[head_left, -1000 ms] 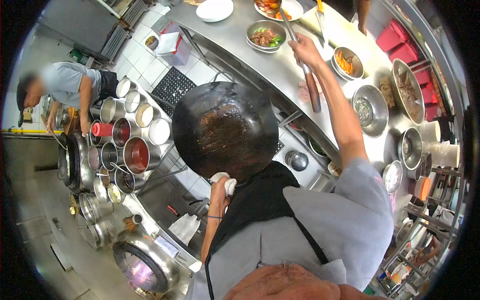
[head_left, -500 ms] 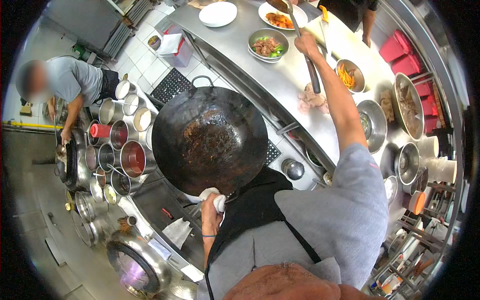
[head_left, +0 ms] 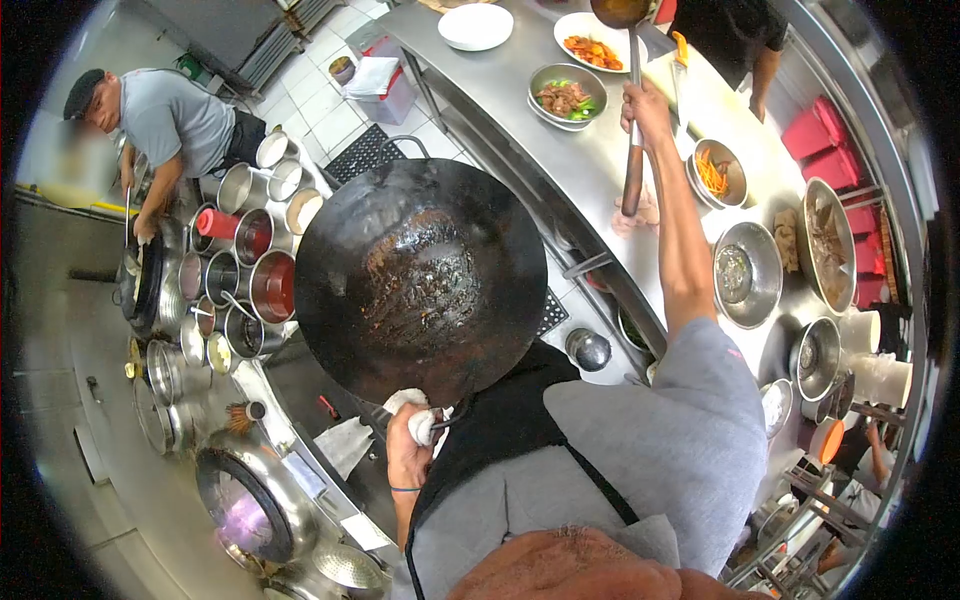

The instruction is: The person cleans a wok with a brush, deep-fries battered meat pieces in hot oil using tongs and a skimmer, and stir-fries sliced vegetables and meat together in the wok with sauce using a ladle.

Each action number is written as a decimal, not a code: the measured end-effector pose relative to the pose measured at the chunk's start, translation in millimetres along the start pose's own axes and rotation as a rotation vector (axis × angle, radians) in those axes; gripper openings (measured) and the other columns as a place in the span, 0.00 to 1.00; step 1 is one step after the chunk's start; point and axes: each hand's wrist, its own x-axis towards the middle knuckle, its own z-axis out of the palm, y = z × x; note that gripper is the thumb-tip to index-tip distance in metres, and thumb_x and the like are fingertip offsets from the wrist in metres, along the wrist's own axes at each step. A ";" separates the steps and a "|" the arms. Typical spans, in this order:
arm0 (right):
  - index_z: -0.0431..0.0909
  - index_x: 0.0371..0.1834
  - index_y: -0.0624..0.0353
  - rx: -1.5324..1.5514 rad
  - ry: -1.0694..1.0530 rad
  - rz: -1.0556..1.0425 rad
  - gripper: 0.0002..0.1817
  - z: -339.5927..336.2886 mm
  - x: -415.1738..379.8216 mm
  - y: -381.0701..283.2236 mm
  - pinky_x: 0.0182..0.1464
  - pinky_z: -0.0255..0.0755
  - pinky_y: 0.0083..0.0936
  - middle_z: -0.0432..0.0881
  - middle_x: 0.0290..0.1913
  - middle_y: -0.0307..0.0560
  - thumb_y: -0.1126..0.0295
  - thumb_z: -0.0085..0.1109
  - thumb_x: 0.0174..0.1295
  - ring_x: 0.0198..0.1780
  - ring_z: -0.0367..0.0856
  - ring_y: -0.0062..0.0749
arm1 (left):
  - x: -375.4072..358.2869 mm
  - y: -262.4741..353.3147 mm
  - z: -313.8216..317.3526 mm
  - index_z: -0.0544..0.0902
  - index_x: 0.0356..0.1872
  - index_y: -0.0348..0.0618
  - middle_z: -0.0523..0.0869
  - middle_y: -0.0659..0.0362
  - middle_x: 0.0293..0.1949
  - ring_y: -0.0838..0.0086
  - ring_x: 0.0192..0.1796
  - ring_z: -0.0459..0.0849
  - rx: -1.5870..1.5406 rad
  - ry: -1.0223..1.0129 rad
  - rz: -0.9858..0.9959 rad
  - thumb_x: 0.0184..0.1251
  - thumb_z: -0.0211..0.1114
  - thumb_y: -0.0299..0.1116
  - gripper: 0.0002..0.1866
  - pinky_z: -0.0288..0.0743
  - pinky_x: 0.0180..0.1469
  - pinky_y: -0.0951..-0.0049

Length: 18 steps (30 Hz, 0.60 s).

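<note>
A large blackened wok (head_left: pixel 350 320), its inside coated with brown residue, hangs tilted in front of my body. My left hand (head_left: pixel 405 455) is closed on its near handle, with a folded white cloth (head_left: pixel 420 425) in between. Stretched over the steel counter, my right hand (head_left: pixel 647 115) grips a ladle (head_left: pixel 633 180) by its long handle. The ladle's bowl is at the top edge of the view, beside a white plate (head_left: pixel 566 32) of orange-red food. Nearer stands a metal bowl (head_left: pixel 536 102) with meat and green vegetables.
Sauce pots (head_left: pixel 272 290) crowd the left, where another person (head_left: pixel 180 110) works at a second wok. A lit burner (head_left: pixel 245 510) glows at lower left. On the counter (head_left: pixel 500 75) are a knife (head_left: pixel 681 70), a carrot bowl (head_left: pixel 717 175) and a steel basin (head_left: pixel 748 275). Someone stands across it.
The ladle has shifted rightward past the white plate, its handle now more upright in view. The wok looks slightly larger and nearer. My head view has shifted; both grips stay the same.
</note>
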 end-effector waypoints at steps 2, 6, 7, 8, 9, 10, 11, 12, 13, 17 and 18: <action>0.67 0.40 0.56 0.262 -0.078 -0.014 0.05 35.7 -59.1 -26.7 0.09 0.60 0.18 0.66 0.23 0.34 0.70 0.53 0.70 0.14 0.60 0.15 | -7.1 1.9 -25.5 0.80 0.28 0.41 0.84 0.53 0.25 0.65 0.27 0.84 -0.059 -0.037 0.015 0.59 0.63 0.32 0.06 0.75 0.26 0.68; 0.69 0.53 0.55 0.362 -0.499 0.210 0.10 88.8 -182.5 -43.6 0.11 0.63 0.14 0.69 0.27 0.32 0.66 0.51 0.73 0.15 0.63 0.13 | -39.8 14.9 -53.6 0.79 0.29 0.42 0.82 0.55 0.23 0.63 0.25 0.84 -0.165 0.035 0.138 0.54 0.65 0.33 0.07 0.73 0.21 0.68; 0.69 0.59 0.55 0.328 -0.652 0.301 0.16 94.7 -204.8 -29.5 0.12 0.67 0.17 0.69 0.25 0.33 0.65 0.54 0.72 0.14 0.65 0.15 | -45.5 16.6 -68.5 0.78 0.29 0.42 0.81 0.55 0.21 0.64 0.24 0.84 -0.199 0.063 0.140 0.53 0.65 0.33 0.07 0.73 0.19 0.69; 0.67 0.66 0.57 0.143 -0.661 0.355 0.23 107.3 -237.2 -31.1 0.13 0.67 0.17 0.69 0.22 0.32 0.63 0.56 0.72 0.14 0.65 0.15 | -55.7 19.0 -81.5 0.77 0.28 0.43 0.80 0.55 0.21 0.64 0.24 0.85 -0.220 0.061 0.159 0.53 0.65 0.33 0.07 0.74 0.18 0.70; 0.66 0.70 0.62 -0.019 -0.778 0.275 0.28 119.2 -258.6 -24.9 0.16 0.64 0.16 0.72 0.23 0.33 0.62 0.60 0.70 0.16 0.67 0.14 | -60.9 20.4 -98.0 0.77 0.28 0.43 0.80 0.56 0.20 0.64 0.23 0.84 -0.244 0.056 0.182 0.52 0.65 0.33 0.07 0.73 0.17 0.71; 0.73 0.63 0.63 -0.148 -0.812 0.296 0.23 130.1 -281.7 -22.8 0.17 0.59 0.14 0.72 0.23 0.29 0.63 0.61 0.70 0.17 0.66 0.12 | -64.1 19.7 -116.9 0.77 0.27 0.43 0.80 0.56 0.20 0.65 0.23 0.84 -0.269 0.047 0.204 0.52 0.65 0.32 0.07 0.72 0.16 0.72; 0.77 0.58 0.63 -0.262 -0.920 0.357 0.18 143.9 -303.9 -21.2 0.20 0.58 0.15 0.72 0.24 0.27 0.65 0.62 0.69 0.21 0.65 0.12 | -63.6 14.6 -141.2 0.76 0.27 0.44 0.81 0.54 0.22 0.66 0.22 0.83 -0.307 0.055 0.268 0.54 0.63 0.33 0.06 0.71 0.14 0.74; 0.78 0.55 0.63 -0.414 -1.009 0.135 0.16 156.3 -324.5 20.6 0.23 0.59 0.16 0.71 0.24 0.27 0.66 0.61 0.69 0.24 0.65 0.12 | -81.7 22.5 -144.7 0.77 0.28 0.46 0.82 0.56 0.23 0.67 0.24 0.84 -0.350 0.100 0.290 0.56 0.61 0.32 0.03 0.73 0.17 0.72; 0.78 0.53 0.63 -0.426 -1.093 0.336 0.14 178.8 -350.7 4.0 0.27 0.61 0.17 0.71 0.24 0.27 0.66 0.60 0.70 0.27 0.65 0.12 | -75.4 14.1 -169.6 0.78 0.29 0.49 0.84 0.58 0.25 0.68 0.26 0.86 -0.425 0.168 0.380 0.59 0.60 0.33 0.02 0.75 0.20 0.71; 0.76 0.56 0.64 -0.293 -1.201 0.501 0.15 248.5 -418.8 18.9 0.15 0.57 0.15 0.70 0.20 0.32 0.68 0.56 0.72 0.15 0.63 0.14 | -102.5 25.8 -228.2 0.81 0.36 0.48 0.85 0.61 0.27 0.72 0.27 0.85 -0.492 0.251 0.503 0.67 0.59 0.39 0.08 0.74 0.25 0.72; 0.76 0.56 0.65 -0.276 -1.222 0.491 0.15 265.0 -431.1 22.0 0.14 0.57 0.15 0.70 0.20 0.32 0.68 0.56 0.72 0.14 0.63 0.14 | -101.3 24.0 -251.1 0.80 0.35 0.48 0.85 0.61 0.26 0.73 0.26 0.84 -0.519 0.232 0.573 0.68 0.58 0.38 0.07 0.74 0.24 0.73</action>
